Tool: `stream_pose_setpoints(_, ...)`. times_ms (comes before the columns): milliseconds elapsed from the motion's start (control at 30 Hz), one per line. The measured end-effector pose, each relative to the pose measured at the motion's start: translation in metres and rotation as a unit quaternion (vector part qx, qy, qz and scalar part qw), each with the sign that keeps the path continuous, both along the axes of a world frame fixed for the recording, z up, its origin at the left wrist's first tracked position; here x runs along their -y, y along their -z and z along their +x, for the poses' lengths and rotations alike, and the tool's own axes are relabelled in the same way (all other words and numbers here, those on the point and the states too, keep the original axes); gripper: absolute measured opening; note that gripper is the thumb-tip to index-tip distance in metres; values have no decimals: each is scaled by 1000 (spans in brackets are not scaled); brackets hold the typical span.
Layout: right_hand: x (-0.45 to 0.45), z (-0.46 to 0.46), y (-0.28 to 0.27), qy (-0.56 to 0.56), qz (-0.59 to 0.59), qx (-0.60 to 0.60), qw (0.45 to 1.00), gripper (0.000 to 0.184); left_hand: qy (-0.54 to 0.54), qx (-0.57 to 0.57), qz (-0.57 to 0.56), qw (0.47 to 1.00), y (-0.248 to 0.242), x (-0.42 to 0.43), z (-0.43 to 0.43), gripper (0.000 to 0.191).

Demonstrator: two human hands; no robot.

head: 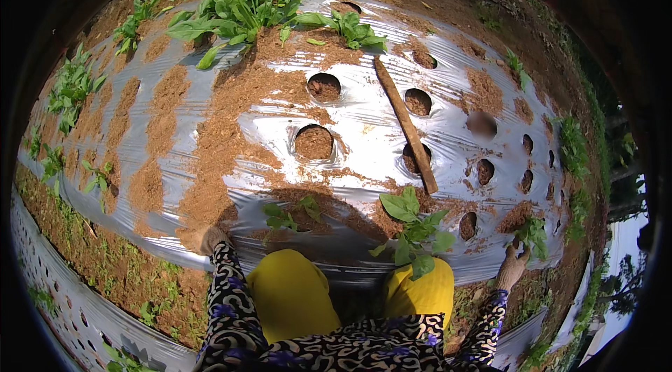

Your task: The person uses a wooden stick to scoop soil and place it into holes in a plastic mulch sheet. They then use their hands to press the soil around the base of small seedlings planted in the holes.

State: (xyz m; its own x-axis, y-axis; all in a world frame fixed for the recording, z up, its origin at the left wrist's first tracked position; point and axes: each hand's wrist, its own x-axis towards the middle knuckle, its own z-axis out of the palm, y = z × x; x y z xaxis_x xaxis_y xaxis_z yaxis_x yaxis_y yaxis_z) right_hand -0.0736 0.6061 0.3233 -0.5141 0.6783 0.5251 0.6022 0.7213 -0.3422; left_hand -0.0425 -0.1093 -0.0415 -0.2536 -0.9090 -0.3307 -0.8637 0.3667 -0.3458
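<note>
My left hand (214, 239) is low on the near edge of the bed, against loose brown soil (202, 199) spread over the silver plastic mulch film (362, 133). Its fingertips are hard to make out against the soil. Over to the right, my right hand (513, 266) reaches up beside a small leafy plant (534, 235) at the bed's near edge. Two of its fingers look spread next to the leaves; whether anything is pinched between them is unclear. Before my knees grows a larger leafy seedling (412, 222), its leaves overlapping my right yellow trouser leg (420, 288).
A flat wooden stick (404, 122) lies across the film, partly over one planting hole (410, 159). Round soil-filled holes, such as one hole (314, 143), dot the film. Large leafy greens (247, 7) stand at the far side. Another film-covered bed (105, 309) runs behind, lower left.
</note>
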Motion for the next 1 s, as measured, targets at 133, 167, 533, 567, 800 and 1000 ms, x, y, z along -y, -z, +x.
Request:
stream_pose_setpoints(133, 24, -1, 16, -115, -70, 74, 988, 60, -15, -21, -21, 999, -2, 9, -1, 65)
stream_pose_setpoints(167, 39, -17, 19, -171, -83, 83, 978, 58, -19, -31, -26, 999, -2, 11, -2, 65)
stream_pose_setpoints(533, 201, -167, 25, -460, -36, 203, 863, 65, -69, -117, -71, 988, 3, 9, -3, 67)
stream_pose_setpoints(567, 209, -173, 27, -476, -26, 209, 854, 70, -78, -127, -77, 986, 2, 10, -3, 67)
stream_pose_setpoints(800, 235, -200, 60, -497, 12, 215, 840, 83, -165, -277, -130, 938, -2, 4, -16, 68)
stream_pose_setpoints(1000, 230, -207, 34, -484, -197, 260, 812, 68, -192, -341, -152, 908, -5, 0, -25, 69)
